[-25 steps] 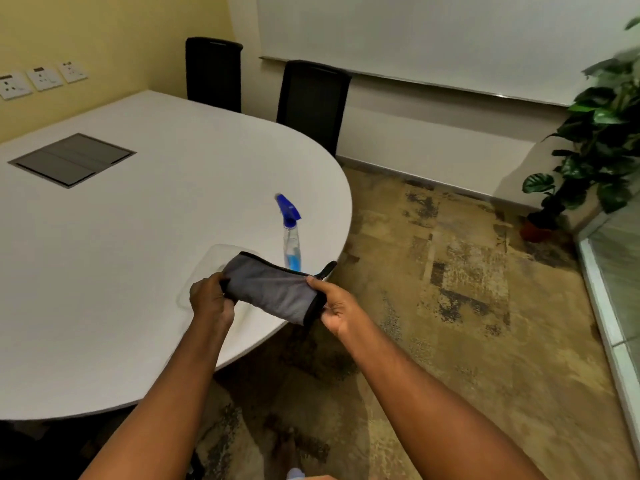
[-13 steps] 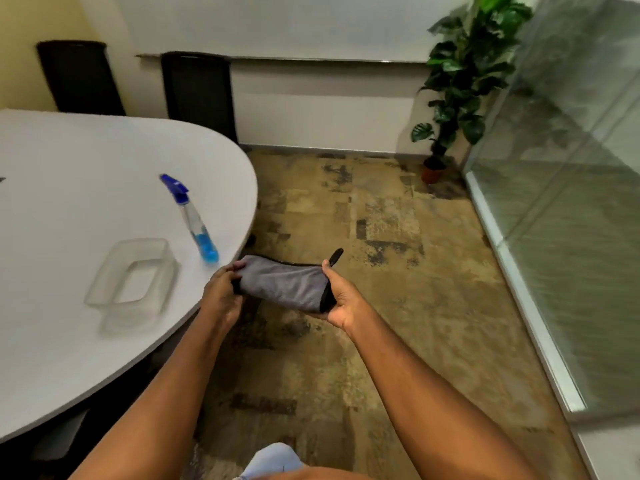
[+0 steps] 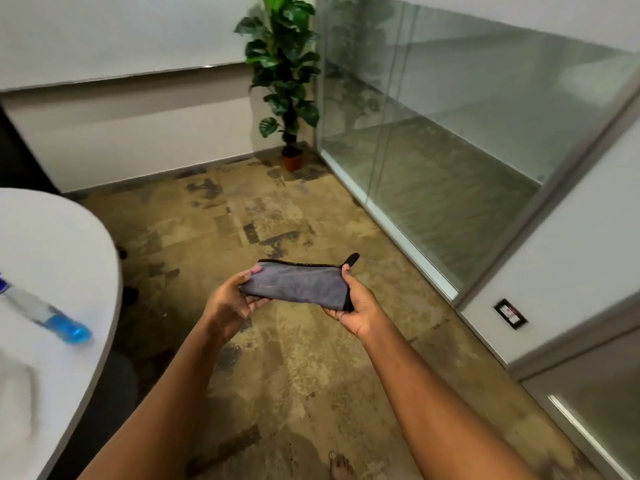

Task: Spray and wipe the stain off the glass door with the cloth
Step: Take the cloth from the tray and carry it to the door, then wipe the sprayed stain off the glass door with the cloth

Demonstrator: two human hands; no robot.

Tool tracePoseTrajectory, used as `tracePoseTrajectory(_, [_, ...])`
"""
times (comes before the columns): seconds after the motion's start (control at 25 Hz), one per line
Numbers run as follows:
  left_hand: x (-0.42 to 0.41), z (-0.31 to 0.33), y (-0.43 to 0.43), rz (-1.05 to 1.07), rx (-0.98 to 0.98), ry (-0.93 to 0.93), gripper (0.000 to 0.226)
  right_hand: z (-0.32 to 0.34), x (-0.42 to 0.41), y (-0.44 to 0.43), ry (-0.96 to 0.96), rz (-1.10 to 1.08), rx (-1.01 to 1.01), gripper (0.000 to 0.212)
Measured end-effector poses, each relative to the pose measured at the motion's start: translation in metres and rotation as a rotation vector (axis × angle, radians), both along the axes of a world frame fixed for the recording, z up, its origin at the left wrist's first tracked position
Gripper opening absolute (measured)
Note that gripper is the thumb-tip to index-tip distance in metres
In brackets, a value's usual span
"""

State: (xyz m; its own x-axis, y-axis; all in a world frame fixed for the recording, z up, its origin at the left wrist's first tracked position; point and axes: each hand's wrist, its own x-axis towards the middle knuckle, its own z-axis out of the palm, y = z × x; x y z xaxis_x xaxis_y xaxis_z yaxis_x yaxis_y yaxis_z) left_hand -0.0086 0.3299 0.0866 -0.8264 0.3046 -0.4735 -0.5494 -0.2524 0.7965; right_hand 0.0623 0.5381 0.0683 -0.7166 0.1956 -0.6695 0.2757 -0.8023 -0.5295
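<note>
A folded grey cloth (image 3: 298, 285) with a black edge is stretched between both hands above the carpet. My left hand (image 3: 230, 303) pinches its left end and my right hand (image 3: 358, 308) grips its right end. The spray bottle (image 3: 45, 315), clear with blue liquid, stands on the white table (image 3: 69, 244) at the far left, away from both hands. Frosted glass panels (image 3: 467, 140) run along the right side, and a glass door (image 3: 599, 393) with a metal handle shows at the lower right. No stain is discernible on the glass.
A potted plant (image 3: 284, 74) stands in the far corner beside the glass. A clear plastic container (image 3: 17, 403) sits blurred on the table's near edge. Patterned carpet (image 3: 284, 358) covers the floor; a bare foot (image 3: 341, 467) shows at the bottom. A wall switch plate (image 3: 510, 313) is at right.
The view has swung right, from the table toward the glass wall. Both hands kept hold of the cloth and carried it off the table edge out over the carpet.
</note>
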Motion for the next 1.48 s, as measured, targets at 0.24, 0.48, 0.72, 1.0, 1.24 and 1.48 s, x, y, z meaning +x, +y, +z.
tracePoseTrajectory(0.24, [0.02, -0.01, 0.074, -0.352, 0.112, 0.048, 0.065, 0.005, 0.075, 0.062, 0.028, -0.315, 0.005, 0.022])
tracePoseTrajectory(0.48, [0.067, -0.003, 0.18, -0.6, -0.093, 0.427, 0.056, 0.024, 0.155, 0.122, 0.103, -0.633, 0.164, 0.021])
tracePoseTrajectory(0.72, [0.137, 0.001, 0.289, -0.711, -0.116, 0.622, 0.04, 0.032, 0.251, 0.199, 0.137, -0.706, 0.192, 0.016])
tracePoseTrajectory(1.0, [0.248, 0.006, 0.43, -0.679, -0.206, 0.827, 0.023, 0.042, 0.394, 0.295, 0.379, -0.777, 0.316, 0.038])
tracePoseTrajectory(1.24, [0.346, 0.027, 0.531, -0.726, -0.203, 1.013, 0.024, 0.046, 0.488, 0.356, 0.141, -0.915, 0.7, 0.058])
tracePoseTrajectory(1.48, [0.416, 0.056, 0.612, -0.896, -0.068, 1.192, 0.014, 0.051, 0.54, 0.412, 0.218, -1.253, 0.603, 0.033])
